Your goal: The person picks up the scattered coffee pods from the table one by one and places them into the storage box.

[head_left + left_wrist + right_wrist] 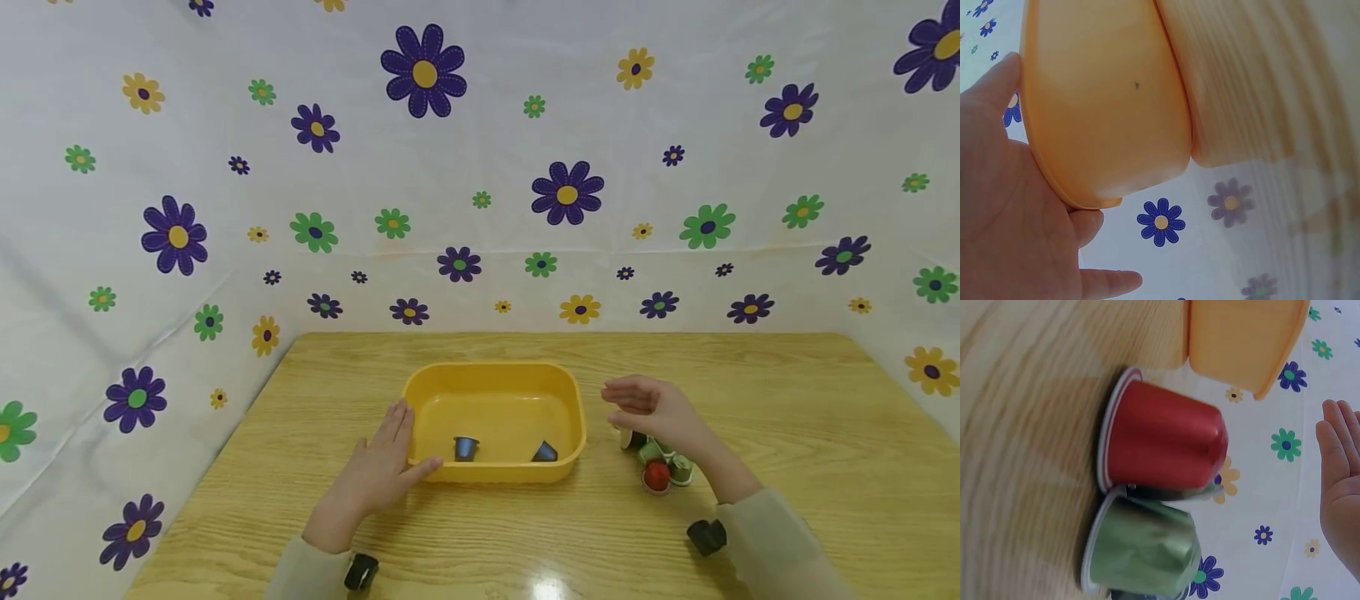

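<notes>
A yellow tub (495, 472) stands on the table with two blue coffee capsules inside, one (466, 449) upside down at the front left and another (545, 452) tilted at the front right. My left hand (378, 467) rests against the tub's left side and front corner, fingers extended and thumb over the front rim. To the tub's right, my right hand (660, 412) is raised above a cluster of coffee capsules, its fingers slightly bent and nothing visible in them. That cluster includes a red capsule (1166, 440), a green capsule (1144, 550) and a dark one (632, 439), partly covered by the hand.
Under everything lies a wooden table (525, 533). A white flower-patterned sheet (487, 150) rises behind it and along the sides. Black wrist straps (362, 572) show at both sleeves.
</notes>
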